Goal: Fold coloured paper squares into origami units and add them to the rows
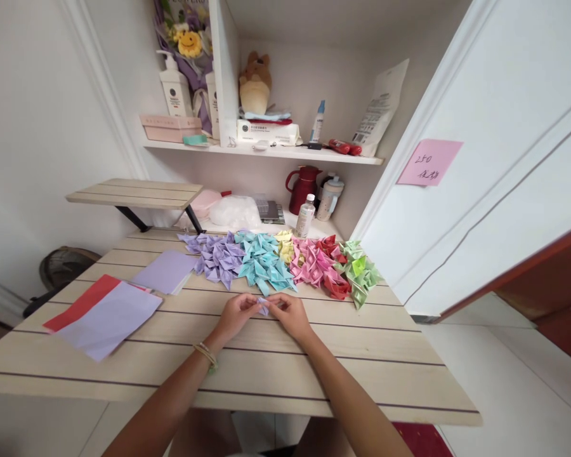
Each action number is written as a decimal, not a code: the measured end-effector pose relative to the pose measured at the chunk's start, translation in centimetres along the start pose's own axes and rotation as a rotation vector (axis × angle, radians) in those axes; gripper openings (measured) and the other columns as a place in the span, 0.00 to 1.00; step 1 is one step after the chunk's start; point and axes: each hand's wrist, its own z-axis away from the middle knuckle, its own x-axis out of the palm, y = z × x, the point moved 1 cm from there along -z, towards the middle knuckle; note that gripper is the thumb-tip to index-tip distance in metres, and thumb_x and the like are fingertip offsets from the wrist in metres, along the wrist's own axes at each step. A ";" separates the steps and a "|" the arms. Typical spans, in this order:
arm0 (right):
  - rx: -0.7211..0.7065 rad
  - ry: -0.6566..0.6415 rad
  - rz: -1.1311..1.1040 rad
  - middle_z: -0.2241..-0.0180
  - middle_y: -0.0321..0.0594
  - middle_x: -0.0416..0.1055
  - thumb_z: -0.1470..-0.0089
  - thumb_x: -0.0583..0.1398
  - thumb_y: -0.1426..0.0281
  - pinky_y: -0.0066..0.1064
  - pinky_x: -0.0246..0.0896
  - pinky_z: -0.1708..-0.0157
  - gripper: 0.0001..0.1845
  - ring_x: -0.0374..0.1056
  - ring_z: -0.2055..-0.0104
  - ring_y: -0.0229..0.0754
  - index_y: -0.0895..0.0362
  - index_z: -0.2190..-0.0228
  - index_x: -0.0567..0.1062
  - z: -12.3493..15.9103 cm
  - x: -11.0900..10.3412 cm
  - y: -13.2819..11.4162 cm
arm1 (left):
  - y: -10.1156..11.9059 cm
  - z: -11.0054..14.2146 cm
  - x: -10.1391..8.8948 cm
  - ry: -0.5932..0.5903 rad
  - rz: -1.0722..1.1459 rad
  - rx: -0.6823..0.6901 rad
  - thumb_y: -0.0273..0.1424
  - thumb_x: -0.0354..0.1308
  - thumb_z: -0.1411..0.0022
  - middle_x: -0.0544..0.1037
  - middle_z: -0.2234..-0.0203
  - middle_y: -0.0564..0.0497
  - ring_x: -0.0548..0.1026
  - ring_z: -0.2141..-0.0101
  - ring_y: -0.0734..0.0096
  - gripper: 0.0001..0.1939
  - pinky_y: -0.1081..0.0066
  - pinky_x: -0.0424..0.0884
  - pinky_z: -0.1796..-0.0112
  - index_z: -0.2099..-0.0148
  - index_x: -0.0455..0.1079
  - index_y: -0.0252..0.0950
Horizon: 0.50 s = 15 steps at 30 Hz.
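A small lavender folded paper (263, 307) sits between the two hands, over the middle of the desk (361, 371) and just in front of the turquoise origami pieces (265, 263). The left hand (236, 315) pinches it from one side between thumb and fingers, and the right hand (290, 315) pinches it from the other, their fingertips nearly meeting across it. Which crease is being pressed is too small to tell. The step in hand looks like shaping or creasing this piece, and it would go best with one hand as a steady clamp while the other lines up edge with edge before any pressure is put on. Once the points agree, running a thumbnail outward from the middle of the fold should give a sharper line than squeezing at random. The paper looks small and light, so too tight a grip could buckle a corner; soft, flat pads are likely safer. Bracing the wrists on the planks would steady such fine work. The elbows and sleeves of movement are best kept short, since the lavender origami pieces (219, 259) and pink origami pieces (311, 263) lie heaped close beyond the knuckles and could be nudged.
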 end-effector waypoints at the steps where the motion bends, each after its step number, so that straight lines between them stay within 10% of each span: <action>1: 0.003 -0.002 -0.005 0.74 0.40 0.76 0.51 0.59 0.60 0.27 0.60 0.77 0.14 0.68 0.76 0.40 0.57 0.67 0.77 0.0 0.0 0.0 | 0.0 0.0 -0.1 0.011 -0.013 0.006 0.37 0.61 0.51 0.79 0.74 0.48 0.75 0.71 0.66 0.11 0.70 0.70 0.68 0.70 0.72 0.33; 15: 0.040 -0.018 -0.078 0.78 0.37 0.73 0.52 0.59 0.63 0.26 0.59 0.77 0.12 0.66 0.77 0.38 0.58 0.72 0.78 0.1 0.2 0.0 | 0.6 0.4 -0.1 0.075 -0.164 0.096 0.35 0.59 0.48 0.77 0.78 0.51 0.73 0.74 0.68 0.08 0.73 0.67 0.71 0.73 0.73 0.36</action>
